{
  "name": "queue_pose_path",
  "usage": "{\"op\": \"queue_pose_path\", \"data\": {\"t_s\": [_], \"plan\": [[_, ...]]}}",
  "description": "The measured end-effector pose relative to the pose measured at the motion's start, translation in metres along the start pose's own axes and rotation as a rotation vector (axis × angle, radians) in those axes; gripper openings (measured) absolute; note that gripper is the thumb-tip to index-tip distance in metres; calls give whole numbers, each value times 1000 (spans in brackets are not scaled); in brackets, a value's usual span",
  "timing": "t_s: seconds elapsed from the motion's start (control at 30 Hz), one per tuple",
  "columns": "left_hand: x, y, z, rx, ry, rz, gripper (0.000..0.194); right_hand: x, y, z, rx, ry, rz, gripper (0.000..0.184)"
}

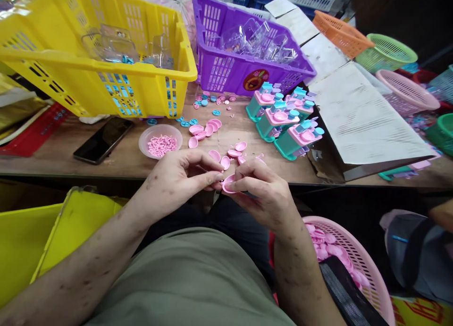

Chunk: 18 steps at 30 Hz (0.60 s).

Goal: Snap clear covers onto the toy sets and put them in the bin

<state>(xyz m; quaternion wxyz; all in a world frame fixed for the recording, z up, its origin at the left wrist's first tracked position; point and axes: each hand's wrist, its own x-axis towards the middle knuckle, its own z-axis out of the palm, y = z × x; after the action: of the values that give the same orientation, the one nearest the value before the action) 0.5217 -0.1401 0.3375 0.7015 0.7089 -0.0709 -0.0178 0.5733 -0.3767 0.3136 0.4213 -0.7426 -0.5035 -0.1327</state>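
Pinched a pink oval shell [229, 185] in the right hand [264, 191] near the dial's centre; pressed the left hand's [180, 179] thumb and fingertips together, perhaps against its rim. Had loose pink shells [241, 146] remaining toward twelve o'clock, four teal-and-pink toy stands [278, 121] assembled at one.

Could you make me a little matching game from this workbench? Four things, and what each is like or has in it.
Things:
1. Phone
2. Round bowl
3. Purple basket
4. Right hand

Descriptions:
A. Holds clear plastic pieces
B. Grips a pink oval piece
C. Black, lying flat
D. Contains a heap of small pink pieces

Right pairs: 1-C, 2-D, 3-A, 4-B
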Motion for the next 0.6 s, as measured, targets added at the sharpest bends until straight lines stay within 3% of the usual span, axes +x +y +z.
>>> {"op": "queue_pose_path", "data": {"t_s": [0.23,0.47,0.53,0.6], "plan": [[0,3,0,186,-3,0,9,-2,2,-1,17,6,37,15],[7,-5,0,255,-48,-20,19,-8,5,16,-2,95,85,12],[10,-6,-7,270,-63,-1,20,-3,13,19,-19,87,110,9],[13,-5,-23,351,-1,58,30,4,28,19,-67,91,133,6]]}}
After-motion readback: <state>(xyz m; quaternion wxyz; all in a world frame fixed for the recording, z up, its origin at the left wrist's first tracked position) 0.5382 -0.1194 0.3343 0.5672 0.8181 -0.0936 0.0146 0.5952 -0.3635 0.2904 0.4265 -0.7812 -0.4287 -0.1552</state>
